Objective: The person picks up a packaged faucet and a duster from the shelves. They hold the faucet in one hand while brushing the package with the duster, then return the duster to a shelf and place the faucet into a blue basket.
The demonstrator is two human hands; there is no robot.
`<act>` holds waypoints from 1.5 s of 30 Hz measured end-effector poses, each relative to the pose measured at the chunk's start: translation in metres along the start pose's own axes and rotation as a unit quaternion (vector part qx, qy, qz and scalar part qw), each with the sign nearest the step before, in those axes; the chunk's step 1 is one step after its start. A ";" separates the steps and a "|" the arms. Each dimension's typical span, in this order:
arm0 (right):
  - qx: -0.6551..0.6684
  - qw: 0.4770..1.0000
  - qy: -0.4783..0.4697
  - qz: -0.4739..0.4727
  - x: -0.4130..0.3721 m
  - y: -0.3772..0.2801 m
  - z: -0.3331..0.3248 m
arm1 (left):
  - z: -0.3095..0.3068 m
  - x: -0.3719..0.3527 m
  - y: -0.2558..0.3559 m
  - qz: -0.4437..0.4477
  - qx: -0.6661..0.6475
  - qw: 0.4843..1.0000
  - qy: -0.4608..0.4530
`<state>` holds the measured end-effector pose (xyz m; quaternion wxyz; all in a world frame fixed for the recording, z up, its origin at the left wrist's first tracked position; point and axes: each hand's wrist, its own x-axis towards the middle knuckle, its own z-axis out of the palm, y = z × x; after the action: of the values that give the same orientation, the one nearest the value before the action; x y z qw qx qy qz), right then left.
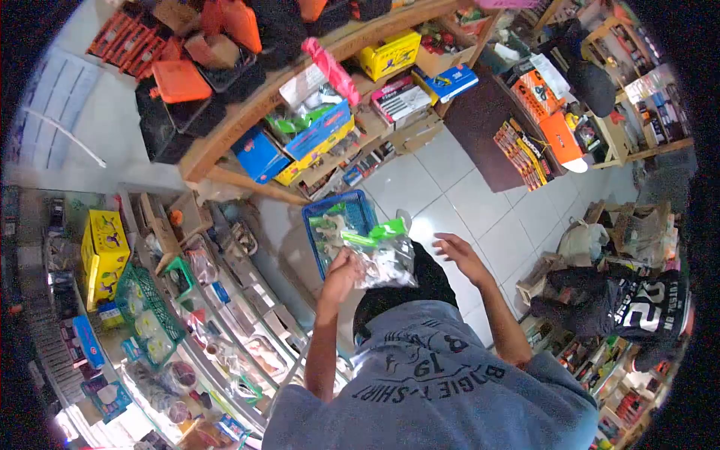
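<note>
Head camera: we see the left hand [341,274] with its fingers clamped on the edge of a clear plastic bag [382,264] with a green top, held up just in front of a blue basket [358,206]. The right hand [459,255] hovers near the bag, fingers apart and holding nothing, above the tiled floor [450,195].
</note>
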<state>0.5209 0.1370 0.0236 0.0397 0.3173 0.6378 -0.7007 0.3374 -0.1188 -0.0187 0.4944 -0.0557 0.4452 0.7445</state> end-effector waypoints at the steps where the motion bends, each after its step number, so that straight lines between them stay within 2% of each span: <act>1: 0.001 1.000 0.006 -0.012 0.006 -0.025 0.008 | 0.013 -0.001 0.007 0.011 0.023 1.000 -0.012; 3: 0.109 0.991 -0.049 -0.055 0.011 -0.058 0.026 | 0.022 -0.005 0.014 0.018 0.027 0.998 -0.057; 5: 0.090 0.992 -0.055 -0.071 0.019 -0.072 0.035 | 0.045 -0.013 0.024 0.045 0.052 0.993 -0.098; 7: 0.068 0.992 -0.066 -0.085 0.021 -0.084 0.044 | 0.044 -0.015 0.027 0.079 0.073 0.985 -0.137; 9: 0.100 0.989 0.042 -0.105 0.022 -0.098 0.051 | 0.047 -0.020 0.033 0.076 0.038 0.995 -0.061; 10: 0.112 0.983 0.059 -0.134 0.022 -0.106 0.052 | 0.052 -0.026 0.037 0.058 0.032 0.998 -0.011; 13: 0.074 0.972 0.096 -0.202 0.022 -0.118 0.060 | 0.066 -0.037 0.048 0.099 0.073 0.992 0.005; 18: 0.142 0.968 0.061 -0.197 -0.005 -0.169 0.068 | 0.074 -0.050 0.058 0.133 0.045 0.990 -0.016; 21: 0.140 0.968 0.039 -0.203 -0.021 -0.195 0.079 | 0.068 -0.053 0.052 0.160 -0.023 0.985 -0.065; 23: 0.132 0.970 0.034 -0.203 -0.021 -0.202 0.090 | 0.040 -0.043 0.026 0.128 -0.189 0.952 -0.206; 25: 0.088 0.971 -0.005 -0.220 -0.016 -0.205 0.101 | 0.022 -0.034 0.005 0.090 -0.330 0.878 -0.335; 27: 0.072 0.972 -0.021 -0.223 -0.011 -0.211 0.107 | 0.026 -0.047 0.005 -0.009 -0.258 0.951 -0.170; 28: -0.012 0.971 -0.049 -0.232 0.002 -0.204 0.105 | 0.060 -0.057 0.026 0.031 -0.249 0.932 -0.261; 29: -0.097 0.963 -0.076 -0.239 0.010 -0.202 0.104 | 0.057 -0.058 0.027 0.036 -0.246 0.932 -0.264; 30: -0.121 0.960 -0.129 -0.218 0.009 -0.213 0.101 | 0.052 -0.060 0.026 0.047 -0.260 0.923 -0.278; 31: -0.123 0.958 -0.133 -0.221 0.016 -0.220 0.102 | 0.050 -0.067 0.031 0.058 -0.267 0.914 -0.299; 32: -0.050 0.932 -0.071 -0.351 0.025 -0.229 0.105 | 0.049 -0.073 0.036 0.068 -0.274 0.905 -0.320; 33: 0.027 0.882 -0.007 -0.470 0.036 -0.239 0.107 | 0.045 -0.079 0.041 0.074 -0.270 0.906 -0.317; 35: -0.049 0.864 0.110 -0.490 0.070 -0.279 0.085 | 0.040 -0.089 0.046 0.102 -0.299 0.902 -0.293; 37: -0.041 0.912 0.104 -0.395 0.120 -0.311 0.072 | 0.037 -0.097 0.044 0.129 -0.333 0.894 -0.272; 38: -0.043 0.911 0.101 -0.399 0.135 -0.327 0.070 | 0.035 -0.100 0.043 0.143 -0.349 0.888 -0.262; 39: -0.021 0.955 0.043 -0.294 0.147 -0.339 0.073 | 0.031 -0.106 0.041 0.154 -0.364 0.884 -0.248; 40: -0.001 0.982 -0.015 -0.188 0.158 -0.350 0.075 | 0.026 -0.108 0.042 0.173 -0.352 0.899 -0.197; 41: 0.000 0.981 -0.018 -0.192 0.167 -0.358 0.076 | 0.023 -0.108 0.041 0.177 -0.350 0.898 -0.198; 42: 0.088 0.981 -0.123 -0.118 0.176 -0.362 0.078 | 0.022 -0.110 0.041 0.207 -0.358 0.888 -0.200; 43: 0.174 0.958 -0.223 -0.041 0.187 -0.363 0.078 | 0.023 -0.111 0.043 0.235 -0.366 0.878 -0.202; 44: 0.231 0.935 -0.270 -0.009 0.198 -0.364 0.077 | 0.024 -0.115 0.045 0.255 -0.344 0.884 -0.188; 45: 0.227 0.935 -0.272 -0.016 0.203 -0.362 0.074 | 0.029 -0.117 0.049 0.260 -0.341 0.882 -0.194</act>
<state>0.1634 0.2066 0.2363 0.1272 0.1049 0.4315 -0.8869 0.3686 -0.1842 0.0898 0.3101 0.0422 0.0574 0.9480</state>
